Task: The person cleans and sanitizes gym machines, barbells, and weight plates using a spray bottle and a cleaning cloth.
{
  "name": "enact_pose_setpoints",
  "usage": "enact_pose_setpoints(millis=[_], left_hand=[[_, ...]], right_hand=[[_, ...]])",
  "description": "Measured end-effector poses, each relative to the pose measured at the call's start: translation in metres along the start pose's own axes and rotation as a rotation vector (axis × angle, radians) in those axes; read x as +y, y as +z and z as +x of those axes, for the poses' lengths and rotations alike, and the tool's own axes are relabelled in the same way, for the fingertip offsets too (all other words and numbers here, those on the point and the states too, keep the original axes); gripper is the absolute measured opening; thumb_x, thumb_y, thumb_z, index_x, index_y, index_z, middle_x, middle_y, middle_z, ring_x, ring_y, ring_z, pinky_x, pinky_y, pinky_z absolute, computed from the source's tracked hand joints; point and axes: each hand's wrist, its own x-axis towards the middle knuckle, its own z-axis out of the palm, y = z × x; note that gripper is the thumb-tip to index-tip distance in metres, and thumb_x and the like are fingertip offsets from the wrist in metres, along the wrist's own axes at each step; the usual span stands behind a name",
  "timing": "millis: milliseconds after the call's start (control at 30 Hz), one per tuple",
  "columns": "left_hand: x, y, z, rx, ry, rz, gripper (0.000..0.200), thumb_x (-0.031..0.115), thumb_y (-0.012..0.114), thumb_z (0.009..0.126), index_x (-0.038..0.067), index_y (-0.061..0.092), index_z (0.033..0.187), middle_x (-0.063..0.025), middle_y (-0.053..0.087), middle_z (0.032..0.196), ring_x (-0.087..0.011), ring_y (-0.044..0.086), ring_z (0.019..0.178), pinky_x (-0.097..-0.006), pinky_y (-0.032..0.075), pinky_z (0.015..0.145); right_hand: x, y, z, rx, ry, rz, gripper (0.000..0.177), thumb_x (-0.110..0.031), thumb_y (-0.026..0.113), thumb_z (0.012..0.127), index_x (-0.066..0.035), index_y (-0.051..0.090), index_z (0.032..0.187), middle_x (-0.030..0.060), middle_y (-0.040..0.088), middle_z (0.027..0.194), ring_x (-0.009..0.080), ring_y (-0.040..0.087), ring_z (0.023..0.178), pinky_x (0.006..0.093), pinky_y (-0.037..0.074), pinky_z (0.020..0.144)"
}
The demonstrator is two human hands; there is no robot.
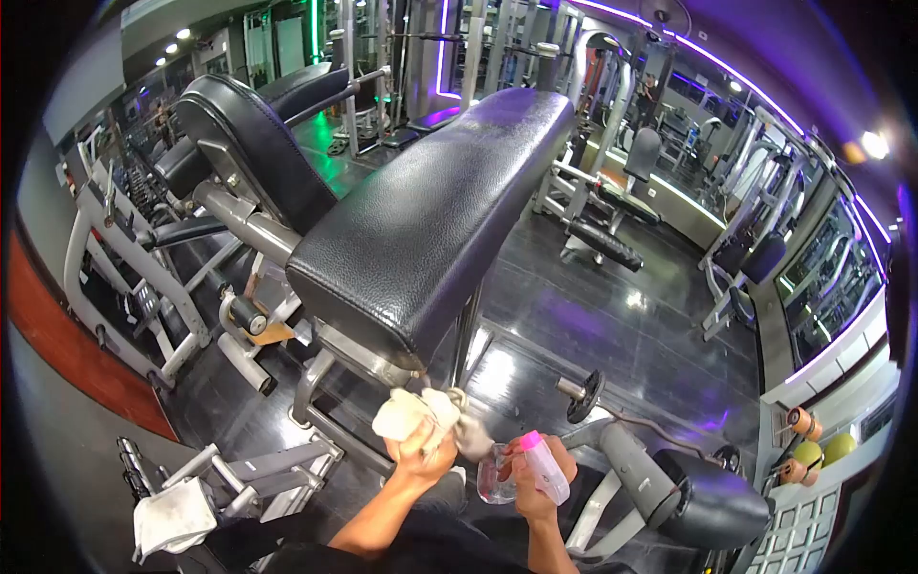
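Note:
A pale cloth (417, 415) is bunched in my left hand (421, 453), just below the near end of a long black padded bench (430, 220). Some of the cloth hangs to the right, blurred. My right hand (532, 478) is closed around a clear spray bottle (547, 471) with a pink top, held tilted. The bottle is apart from the bench, to the right of the cloth. The bench's black surface looks shiny, and neither hand touches its top.
An upright black pad (251, 143) stands left of the bench. At the lower right are a curved bar with a weight plate (586, 396) and a black pad (712, 497). A white cloth (175, 517) lies on equipment at the lower left. Machines line the room.

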Motion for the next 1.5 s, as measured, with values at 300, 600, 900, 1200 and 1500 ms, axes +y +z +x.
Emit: enact_pose_setpoints(millis=[300, 600, 900, 1200, 1500], left_hand=[[-0.006, 0.013, -0.016, 0.002, 0.021, 0.079, 0.053, -0.002, 0.065, 0.069, 0.013, 0.055, 0.119, -0.0112, 0.068, 0.094, -0.03, 0.067, 0.08, -0.0382, 0.051, 0.07], [0.003, 0.047, -0.033, 0.069, -0.016, 0.413, 0.045, -0.003, 0.061, 0.072, 0.003, 0.058, 0.117, -0.0211, 0.067, 0.09, -0.0395, 0.068, 0.077, -0.045, 0.054, 0.069], [0.02, 0.062, -0.017, -0.21, 0.282, 1.074, 0.03, 0.015, 0.06, 0.08, -0.006, 0.061, 0.1, -0.034, 0.055, 0.106, -0.0455, 0.063, 0.082, -0.0474, 0.054, 0.068], [0.012, 0.098, -0.036, -0.212, -0.147, 1.049, 0.044, -0.005, 0.06, 0.07, -0.022, 0.053, 0.11, -0.0333, 0.059, 0.098, -0.045, 0.062, 0.084, -0.0472, 0.048, 0.084], [0.026, 0.124, -0.015, 0.062, -0.458, 0.886, 0.058, -0.011, 0.051, 0.079, -0.022, 0.032, 0.132, -0.0306, 0.063, 0.094, -0.0391, 0.067, 0.085, -0.0347, 0.051, 0.074]], right_hand=[[0.031, -0.011, 0.068, -0.216, -0.074, 0.024, 0.025, -0.019, 0.061, 0.09, 0.005, 0.055, 0.088, 0.011, 0.064, 0.071, 0.0144, 0.061, 0.05, 0.026, 0.049, 0.049], [0.063, -0.021, 0.111, -0.3, -0.043, 0.185, 0.013, -0.013, 0.063, 0.084, -0.002, 0.067, 0.088, 0.0056, 0.065, 0.069, 0.0126, 0.059, 0.054, 0.0257, 0.047, 0.052], [0.073, -0.018, 0.143, -0.451, -0.019, 0.371, 0.01, -0.01, 0.063, 0.085, 0.0, 0.065, 0.087, 0.0086, 0.068, 0.078, 0.0141, 0.064, 0.058, 0.0259, 0.049, 0.053], [0.104, -0.025, 0.192, -0.661, -0.049, 0.506, 0.013, -0.011, 0.062, 0.086, 0.002, 0.064, 0.089, 0.01, 0.068, 0.078, 0.014, 0.064, 0.056, 0.0252, 0.05, 0.053], [0.126, -0.034, 0.215, -0.816, -0.105, 0.552, 0.011, -0.008, 0.062, 0.085, 0.003, 0.063, 0.087, 0.0101, 0.067, 0.077, 0.0137, 0.063, 0.056, 0.0254, 0.05, 0.053]])
